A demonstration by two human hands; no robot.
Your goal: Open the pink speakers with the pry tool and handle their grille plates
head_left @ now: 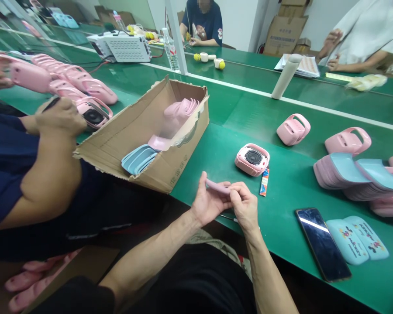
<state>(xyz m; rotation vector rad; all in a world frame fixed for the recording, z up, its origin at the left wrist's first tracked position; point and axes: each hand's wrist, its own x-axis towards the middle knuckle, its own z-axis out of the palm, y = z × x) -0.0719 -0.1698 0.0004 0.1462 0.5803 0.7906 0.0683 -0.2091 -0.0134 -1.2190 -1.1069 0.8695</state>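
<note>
Your left hand point(208, 204) and right hand point(244, 206) gripped pink plastic strip point(218, 186), fingers closed, above green workbench point(288, 209); cardboard box point(183, 168) and pink speaker casing point(252, 159) sat on bench; cartons point(281, 35) stood beyond it.

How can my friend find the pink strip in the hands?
Start at the green workbench. Near its front edge, left of the black phone, are two hands. Their fingers hold a slim pink strip, far thinner than the chunky pink speaker nearby.

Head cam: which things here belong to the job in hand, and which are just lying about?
Likely the job: left hand, right hand, pink strip, pink speaker, cardboard box, blue covers.
Likely just lying about: phone, water bottle, white flask.
</note>
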